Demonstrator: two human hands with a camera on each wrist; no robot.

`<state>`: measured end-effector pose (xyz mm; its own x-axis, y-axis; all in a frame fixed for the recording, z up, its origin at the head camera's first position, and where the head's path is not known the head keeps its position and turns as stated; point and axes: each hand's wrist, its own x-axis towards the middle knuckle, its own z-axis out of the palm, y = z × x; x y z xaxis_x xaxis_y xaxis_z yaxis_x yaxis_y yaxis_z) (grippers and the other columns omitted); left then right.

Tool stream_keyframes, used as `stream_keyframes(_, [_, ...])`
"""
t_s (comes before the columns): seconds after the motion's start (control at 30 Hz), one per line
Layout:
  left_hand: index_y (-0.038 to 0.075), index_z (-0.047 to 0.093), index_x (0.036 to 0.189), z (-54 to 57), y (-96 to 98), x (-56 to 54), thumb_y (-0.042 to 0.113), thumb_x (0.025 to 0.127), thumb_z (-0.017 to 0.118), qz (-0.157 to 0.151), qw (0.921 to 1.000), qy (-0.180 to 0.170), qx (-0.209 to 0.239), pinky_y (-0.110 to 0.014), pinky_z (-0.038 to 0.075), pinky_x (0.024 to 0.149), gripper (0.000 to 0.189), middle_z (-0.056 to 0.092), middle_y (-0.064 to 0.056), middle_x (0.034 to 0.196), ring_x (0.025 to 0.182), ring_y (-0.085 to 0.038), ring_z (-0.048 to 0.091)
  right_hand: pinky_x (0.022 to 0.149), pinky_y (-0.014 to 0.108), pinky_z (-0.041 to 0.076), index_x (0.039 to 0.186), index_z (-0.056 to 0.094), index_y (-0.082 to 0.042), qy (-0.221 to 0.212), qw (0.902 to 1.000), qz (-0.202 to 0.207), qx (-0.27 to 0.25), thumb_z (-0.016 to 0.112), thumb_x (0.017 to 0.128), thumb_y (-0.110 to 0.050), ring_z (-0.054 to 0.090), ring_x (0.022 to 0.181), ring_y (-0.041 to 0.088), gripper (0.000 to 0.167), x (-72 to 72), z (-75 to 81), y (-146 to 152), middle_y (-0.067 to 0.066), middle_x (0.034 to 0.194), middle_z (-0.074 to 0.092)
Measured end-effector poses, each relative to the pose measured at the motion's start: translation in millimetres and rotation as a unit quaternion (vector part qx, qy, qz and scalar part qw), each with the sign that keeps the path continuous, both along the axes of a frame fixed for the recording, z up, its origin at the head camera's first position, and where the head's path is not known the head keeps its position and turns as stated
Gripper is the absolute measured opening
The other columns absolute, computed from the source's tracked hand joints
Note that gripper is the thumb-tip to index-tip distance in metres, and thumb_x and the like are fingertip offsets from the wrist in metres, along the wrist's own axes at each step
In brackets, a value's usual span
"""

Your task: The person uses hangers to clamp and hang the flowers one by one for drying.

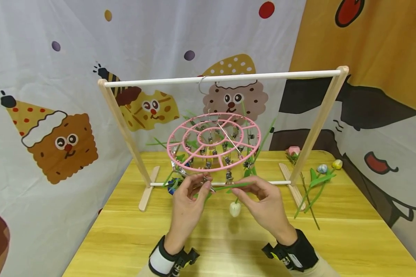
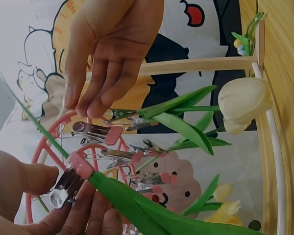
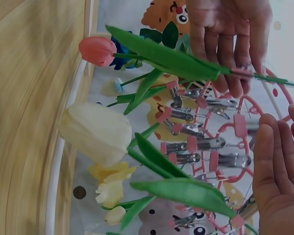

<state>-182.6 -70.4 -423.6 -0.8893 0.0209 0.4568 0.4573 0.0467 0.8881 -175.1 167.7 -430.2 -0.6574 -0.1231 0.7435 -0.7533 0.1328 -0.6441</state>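
My left hand [image 1: 190, 198] pinches a metal clip with pink tips [image 2: 71, 178] between thumb and fingers. The clip's tips grip the green stem of a coral tulip [image 3: 97, 51], which hangs flower-down in the right wrist view. Close by, my right hand [image 1: 265, 206] holds its fingers fairly straight beside the ring, with nothing between them. A white tulip [image 1: 234, 209] hangs upside down from another clip near the right hand. Above both hands is the pink round clip hanger [image 1: 213, 142], with many metal clips dangling under it.
The hanger's hook sits on the white rod of a wooden stand [image 1: 180, 80]. Other hanging flowers include a blue one [image 1: 172, 185] and a yellow one [image 3: 110, 183]. On the table's right lie a pink rose [image 1: 293, 151], a blue flower [image 1: 322, 168] and a yellow tulip [image 1: 337, 164].
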Motion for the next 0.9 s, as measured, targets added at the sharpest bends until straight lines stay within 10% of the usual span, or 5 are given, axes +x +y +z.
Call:
stream_keyframes(0.4, [-0.004,0.073,0.141,-3.0,-8.1,-2.4,0.008,0.112,0.078,0.010,0.9999,0.007,0.005,-0.026,0.069,0.101,0.031,0.084,-0.014,0.136,0.118,-0.021,0.080,0.090,0.023,0.070,0.124,0.082,-0.002,0.020,0.9993,-0.018,0.028,0.080,0.094,0.025,0.082,0.101,0.013,0.041,0.5,-6.3,26.4,0.016,0.111,0.083])
stream_keyframes(0.9, [0.005,0.073,0.147,-6.2,-24.1,-8.1,0.012,0.116,0.074,0.039,0.9992,-0.003,-0.008,-0.021,0.066,0.095,0.032,0.086,-0.015,0.134,0.112,-0.014,0.080,0.093,0.015,0.065,0.122,0.085,-0.010,-0.029,0.9838,-0.139,0.110,0.086,0.096,0.015,0.081,0.100,0.004,0.035,2.9,-20.3,80.4,0.003,0.112,0.086])
